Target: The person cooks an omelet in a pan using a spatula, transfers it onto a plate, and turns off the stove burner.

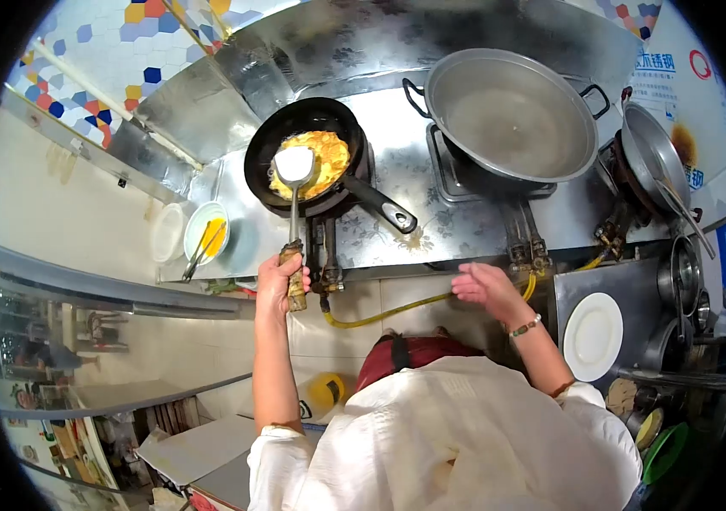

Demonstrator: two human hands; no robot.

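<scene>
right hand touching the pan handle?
Apart. The head view shows the right hand held open, clear of the pan handle, with counter visible between them.

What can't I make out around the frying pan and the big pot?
Head view: the egg's underside, hidden against the frying pan; the spatula covers some of its top.
Head view: the bottom of the big pot, veiled by cloudy liquid.
Head view: part of the spatula's handle, covered by the left hand.
</scene>
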